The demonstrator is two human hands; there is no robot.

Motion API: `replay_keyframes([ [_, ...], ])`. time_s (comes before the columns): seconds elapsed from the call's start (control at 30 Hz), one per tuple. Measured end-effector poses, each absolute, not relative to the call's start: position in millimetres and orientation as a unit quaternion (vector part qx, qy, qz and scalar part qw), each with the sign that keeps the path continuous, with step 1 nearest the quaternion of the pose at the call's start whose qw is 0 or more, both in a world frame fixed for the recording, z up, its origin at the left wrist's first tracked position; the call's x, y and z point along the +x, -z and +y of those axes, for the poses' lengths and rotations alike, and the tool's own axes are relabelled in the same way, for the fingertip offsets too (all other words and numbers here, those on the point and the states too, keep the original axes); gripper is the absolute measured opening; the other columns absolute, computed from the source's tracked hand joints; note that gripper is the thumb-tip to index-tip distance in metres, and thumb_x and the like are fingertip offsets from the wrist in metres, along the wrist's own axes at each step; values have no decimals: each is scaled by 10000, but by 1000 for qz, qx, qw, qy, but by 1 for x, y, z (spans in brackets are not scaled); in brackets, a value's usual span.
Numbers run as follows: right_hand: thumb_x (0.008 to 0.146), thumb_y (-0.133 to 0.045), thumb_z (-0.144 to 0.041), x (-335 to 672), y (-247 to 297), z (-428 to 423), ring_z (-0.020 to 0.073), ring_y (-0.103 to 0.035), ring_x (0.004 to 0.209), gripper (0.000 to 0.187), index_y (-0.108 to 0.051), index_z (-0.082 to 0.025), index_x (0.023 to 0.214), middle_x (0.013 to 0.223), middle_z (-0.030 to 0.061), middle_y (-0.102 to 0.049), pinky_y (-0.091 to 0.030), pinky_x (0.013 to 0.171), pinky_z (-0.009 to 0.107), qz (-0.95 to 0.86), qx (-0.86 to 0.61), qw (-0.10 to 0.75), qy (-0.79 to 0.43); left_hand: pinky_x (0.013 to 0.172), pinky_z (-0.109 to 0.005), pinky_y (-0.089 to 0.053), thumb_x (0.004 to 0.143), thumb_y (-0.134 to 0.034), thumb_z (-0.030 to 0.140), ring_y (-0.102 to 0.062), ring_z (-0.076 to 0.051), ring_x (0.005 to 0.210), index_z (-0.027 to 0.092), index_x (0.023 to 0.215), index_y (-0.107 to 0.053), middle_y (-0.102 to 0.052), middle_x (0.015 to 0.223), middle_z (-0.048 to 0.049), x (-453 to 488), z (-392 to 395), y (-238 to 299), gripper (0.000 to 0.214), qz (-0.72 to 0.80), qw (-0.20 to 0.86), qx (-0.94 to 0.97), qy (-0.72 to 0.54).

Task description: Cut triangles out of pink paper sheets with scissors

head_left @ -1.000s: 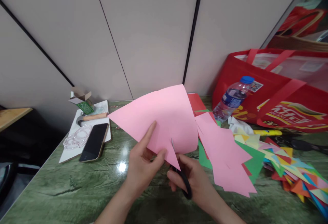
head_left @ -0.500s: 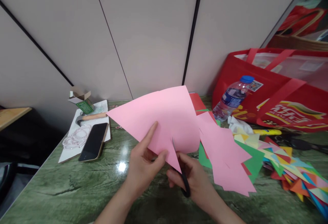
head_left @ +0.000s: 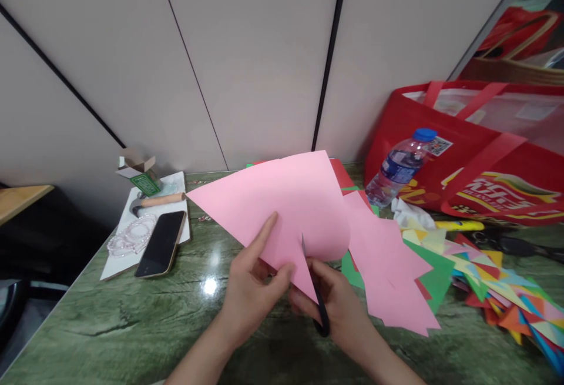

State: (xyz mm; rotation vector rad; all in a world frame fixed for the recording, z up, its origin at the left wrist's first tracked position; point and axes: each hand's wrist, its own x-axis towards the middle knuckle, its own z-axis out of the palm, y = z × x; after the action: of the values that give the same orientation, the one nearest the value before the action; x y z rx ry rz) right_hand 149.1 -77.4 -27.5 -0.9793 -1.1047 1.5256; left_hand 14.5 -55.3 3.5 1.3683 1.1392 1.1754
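A large sheet of pink paper (head_left: 282,197) is held up over the table, its right side curling downward. My left hand (head_left: 255,279) grips its lower edge, with the thumb and a finger on the near face and the other fingers behind. My right hand (head_left: 339,297) is closed around black-handled scissors (head_left: 322,311). Their blade pokes through a slit in the paper, right of my left thumb; the other blade is hidden. Beside the sheet, cut pink paper (head_left: 392,267) lies over green paper (head_left: 434,273) and red pieces.
On the left, a white board (head_left: 118,261) bears a phone (head_left: 161,244), a small sickle (head_left: 156,201), beads (head_left: 132,235) and an open green box (head_left: 145,179). On the right are a water bottle (head_left: 399,167), a red bag (head_left: 493,156) and folded coloured papers (head_left: 506,291).
Both hands, the pink sheet and the scissors have shifted slightly right. The scissors still sit in the slit.
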Motion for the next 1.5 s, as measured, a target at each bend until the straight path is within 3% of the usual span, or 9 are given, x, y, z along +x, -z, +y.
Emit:
replay_keyframes([
  [0.1,644,-781,-272,148,28,-77,83,-486,538,268,-564,-173,766,633,-54,-549,-434,520,192,-452,-407,484,-629,438,-202,-501,710,-671,224,-553,-101,555,242,1342,-462,-662,1065,-58,14,-55,0,666,469,481,563,-481],
  [0.23,648,-776,-303,148,28,-78,81,-485,501,284,-549,-173,755,611,-58,-537,-419,476,195,-449,-410,471,-638,415,-192,-484,708,-672,220,-515,-80,517,265,1337,-469,-655,1059,-46,14,-55,2,662,460,478,563,-494],
  [0.4,646,-772,-359,148,29,-78,72,-470,447,303,-541,-179,726,597,-60,-529,-395,432,200,-447,-419,466,-639,369,-191,-460,725,-649,198,-472,-78,444,269,1356,-442,-678,820,-7,14,-56,-1,668,458,499,557,-481],
  [0.5,636,-773,-391,147,34,-77,67,-456,415,315,-548,-182,707,578,-62,-518,-376,392,194,-437,-422,461,-647,382,-202,-468,723,-654,200,-499,-90,460,256,1357,-441,-684,848,-22,14,-56,-3,671,464,499,558,-474],
  [0.73,622,-778,-384,147,35,-77,65,-459,389,309,-563,-178,703,559,-61,-521,-378,382,197,-429,-428,472,-641,677,-275,-571,704,-692,199,-645,-199,884,248,1327,-478,-562,1290,-87,10,-55,-4,660,453,449,585,-500],
  [0.97,624,-768,-373,147,29,-77,74,-460,405,302,-544,-184,695,542,-64,-523,-380,395,205,-430,-425,460,-650,938,-315,-482,768,-660,229,-586,-199,1101,265,1165,-631,-651,1201,-34,-4,-45,-2,400,472,348,591,-554],
  [1.07,647,-750,-369,147,29,-77,78,-460,403,279,-550,-186,712,536,-68,-512,-378,404,213,-443,-428,452,-645,964,-345,-467,766,-663,223,-578,-212,1118,241,1156,-639,-647,1205,-48,-6,-40,1,391,475,351,559,-581],
  [1.27,582,-780,-372,144,28,-75,104,-481,490,300,-587,-190,722,552,-50,-545,-412,476,231,-416,-401,487,-655,708,-304,-589,721,-699,228,-658,-219,920,248,1165,-633,-692,1110,-47,-9,-39,0,449,504,375,551,-549],
  [1.5,591,-773,-349,147,30,-73,135,-541,556,294,-635,-183,790,680,11,-647,-448,553,263,-415,-413,489,-646,412,-243,-522,712,-697,240,-585,-134,495,256,1151,-650,-736,779,-23,-7,-44,-4,442,506,405,571,-503],
])
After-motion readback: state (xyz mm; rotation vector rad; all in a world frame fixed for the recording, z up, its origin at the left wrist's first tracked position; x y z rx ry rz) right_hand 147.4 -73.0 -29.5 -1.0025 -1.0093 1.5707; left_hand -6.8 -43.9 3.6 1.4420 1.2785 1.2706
